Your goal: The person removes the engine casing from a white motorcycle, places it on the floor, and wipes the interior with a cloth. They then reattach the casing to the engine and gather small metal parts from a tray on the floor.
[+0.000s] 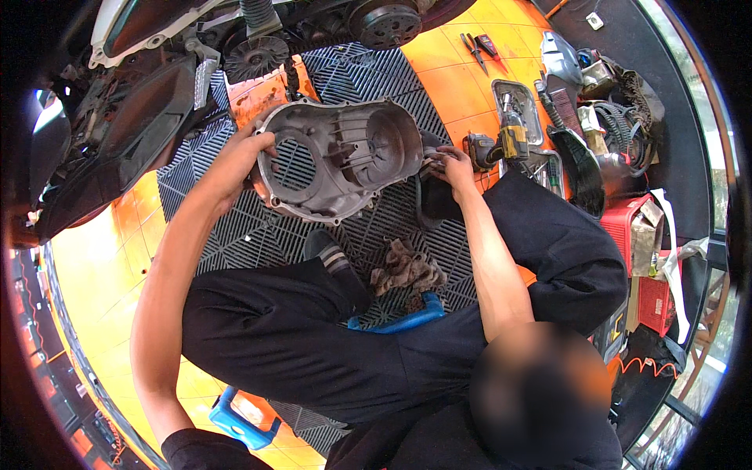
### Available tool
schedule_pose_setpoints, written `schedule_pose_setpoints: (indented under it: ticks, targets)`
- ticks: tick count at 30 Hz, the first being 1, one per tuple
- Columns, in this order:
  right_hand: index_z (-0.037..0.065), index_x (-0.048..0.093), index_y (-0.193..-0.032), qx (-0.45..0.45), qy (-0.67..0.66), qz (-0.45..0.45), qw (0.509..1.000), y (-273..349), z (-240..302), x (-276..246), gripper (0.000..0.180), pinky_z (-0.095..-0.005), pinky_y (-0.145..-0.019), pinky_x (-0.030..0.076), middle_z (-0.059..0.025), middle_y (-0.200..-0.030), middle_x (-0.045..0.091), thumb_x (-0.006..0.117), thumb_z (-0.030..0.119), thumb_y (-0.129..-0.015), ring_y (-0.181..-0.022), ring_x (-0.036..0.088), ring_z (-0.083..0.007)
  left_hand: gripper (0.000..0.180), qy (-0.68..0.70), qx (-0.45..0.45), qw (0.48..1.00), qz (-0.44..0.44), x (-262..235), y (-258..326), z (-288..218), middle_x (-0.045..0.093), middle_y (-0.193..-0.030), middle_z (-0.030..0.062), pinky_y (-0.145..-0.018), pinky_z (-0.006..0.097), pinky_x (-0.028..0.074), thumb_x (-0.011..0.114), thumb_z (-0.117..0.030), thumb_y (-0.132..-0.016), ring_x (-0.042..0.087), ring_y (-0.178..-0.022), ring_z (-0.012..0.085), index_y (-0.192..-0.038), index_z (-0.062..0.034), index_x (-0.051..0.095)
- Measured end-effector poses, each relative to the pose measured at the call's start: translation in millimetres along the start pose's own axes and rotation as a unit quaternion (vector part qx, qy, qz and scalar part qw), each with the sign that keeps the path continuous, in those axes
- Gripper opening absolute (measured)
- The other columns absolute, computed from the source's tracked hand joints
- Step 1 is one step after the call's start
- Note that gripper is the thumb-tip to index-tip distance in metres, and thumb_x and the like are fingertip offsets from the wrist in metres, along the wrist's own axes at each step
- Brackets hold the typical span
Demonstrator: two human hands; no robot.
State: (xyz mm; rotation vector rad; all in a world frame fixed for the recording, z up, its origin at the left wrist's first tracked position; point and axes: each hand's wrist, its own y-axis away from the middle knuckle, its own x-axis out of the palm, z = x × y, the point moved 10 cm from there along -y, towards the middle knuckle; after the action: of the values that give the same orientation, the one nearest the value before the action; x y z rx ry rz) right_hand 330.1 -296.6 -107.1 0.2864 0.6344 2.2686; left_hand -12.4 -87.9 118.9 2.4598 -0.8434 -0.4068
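A grey cast-metal engine cover [329, 160] is held up in front of me, its hollow ribbed inside facing me. Through a large round opening at its left end the floor mat shows. My left hand [249, 157] grips the cover's left rim, thumb on the inner side. At the cover's right end my right hand [452, 166] is closed, fingers bent together. What they pinch is small and I cannot make it out. Just right of that hand stands a yellow and black cordless power tool [513, 141].
A motorbike [258, 55] with exposed drive parts stands at the far left. Metal trays [517, 98] with tools lie to the right, pliers [474, 53] beyond. Removed parts and hoses [627, 129] crowd the right side. A dirty rag [407, 270] lies on the black mat [364, 74] between my legs.
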Motion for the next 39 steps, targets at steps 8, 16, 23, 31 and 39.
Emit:
schedule_pose_setpoints:
  ticks: [8,16,23,31,39]
  targets:
    - [-0.002,0.056,-0.115,0.019,0.007,0.007,1.0,7,-4,7,0.022,-0.0331,-0.072,0.06,-0.0108,-0.095,0.068,0.045,0.001,-0.097,-0.079,0.069,-0.0189,0.067,-0.009,0.023,1.0,-0.003,-5,-7,5,0.056,-0.087,0.0046,-0.063,0.028,0.054,0.05,-0.012,-0.088,0.06,-0.07,0.0154,-0.154,-0.0112,0.038]
    - [-0.001,0.057,-0.114,-0.025,-0.037,-0.013,0.999,-6,-9,14,0.024,-0.0329,-0.065,0.056,-0.0121,-0.095,0.068,0.045,-0.001,-0.093,-0.076,0.067,-0.0185,0.065,-0.016,0.026,0.999,-0.012,-17,-14,15,0.056,-0.086,0.0041,-0.058,0.027,0.054,0.05,-0.012,-0.088,0.062,-0.071,0.0151,-0.152,-0.01,0.039]
    - [0.0,0.057,-0.121,-0.032,-0.039,-0.025,0.998,-8,-15,26,0.029,-0.0314,-0.069,0.055,-0.0141,-0.102,0.07,0.045,0.004,-0.094,-0.083,0.068,-0.0195,0.071,0.004,-0.007,1.0,-0.018,-41,-27,48,0.06,-0.091,0.0075,-0.061,0.03,0.057,0.049,-0.01,-0.089,0.064,-0.072,0.017,-0.157,-0.015,0.032]
    - [-0.002,0.057,-0.119,-0.013,-0.066,-0.051,0.996,-1,-17,14,0.029,-0.0307,-0.07,0.056,-0.0134,-0.102,0.07,0.043,0.0,-0.095,-0.081,0.068,-0.0178,0.071,0.026,-0.023,0.999,-0.025,-38,-24,53,0.055,-0.087,0.0038,-0.069,0.033,0.058,0.048,-0.007,-0.089,0.062,-0.075,0.0174,-0.157,-0.0178,0.032]
    - [-0.003,0.053,-0.121,-0.014,-0.123,-0.054,0.991,-9,-19,2,0.029,-0.0332,-0.07,0.058,-0.0148,-0.1,0.07,0.043,-0.001,-0.094,-0.077,0.068,-0.0196,0.071,0.026,-0.033,0.999,-0.021,-38,-23,54,0.06,-0.095,0.0067,-0.07,0.034,0.058,0.048,-0.007,-0.087,0.062,-0.078,0.0181,-0.156,-0.017,0.034]
